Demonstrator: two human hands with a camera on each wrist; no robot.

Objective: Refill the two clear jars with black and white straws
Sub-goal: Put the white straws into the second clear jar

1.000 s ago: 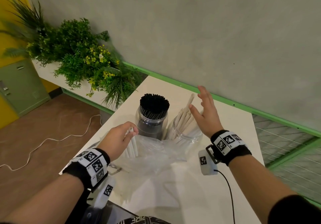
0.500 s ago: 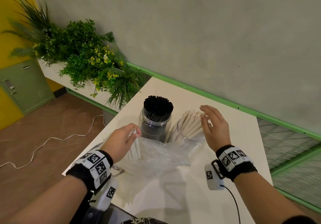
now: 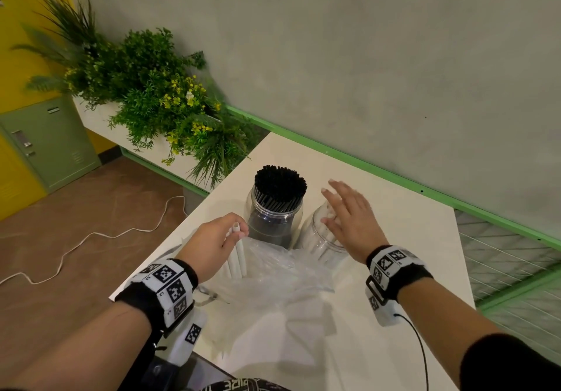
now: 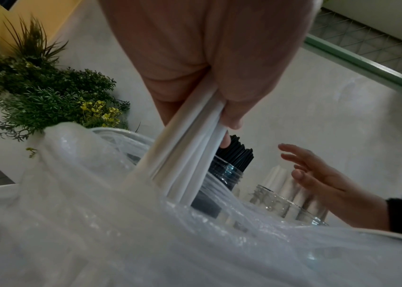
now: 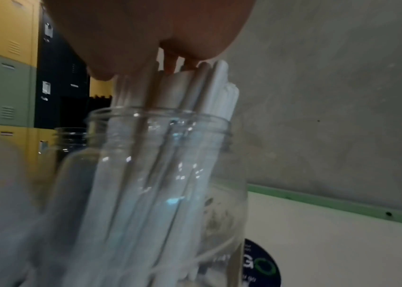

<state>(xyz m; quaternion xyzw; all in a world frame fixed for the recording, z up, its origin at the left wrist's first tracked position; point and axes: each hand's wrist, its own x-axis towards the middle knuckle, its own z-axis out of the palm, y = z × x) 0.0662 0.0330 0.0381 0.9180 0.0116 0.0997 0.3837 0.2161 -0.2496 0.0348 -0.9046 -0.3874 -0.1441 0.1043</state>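
Two clear jars stand side by side on the white table (image 3: pixel 394 223). The left jar (image 3: pixel 274 223) is packed with black straws (image 3: pixel 279 184). The right jar (image 3: pixel 315 239) holds several white straws (image 5: pixel 170 93) that lean in it. My right hand (image 3: pixel 334 205) lies flat over their tops, fingers straight, palm touching the ends (image 5: pixel 195 70). My left hand (image 3: pixel 233 230) grips a small bunch of white straws (image 4: pixel 187 155), whose lower ends sit inside a crumpled clear plastic bag (image 3: pixel 273 275) in front of the jars.
A planter of green plants (image 3: pixel 158 93) runs along the left past the table's edge. A grey wall with a green rail (image 3: pixel 394 178) backs the table. A white cable (image 3: pixel 91 239) lies on the brown floor. A dark round sticker (image 5: pixel 261 270) is on the table by the right jar.
My right hand came down from beside the white straws onto their tops, which now stand lower and more together in the jar. My left hand keeps its hold on its bunch.
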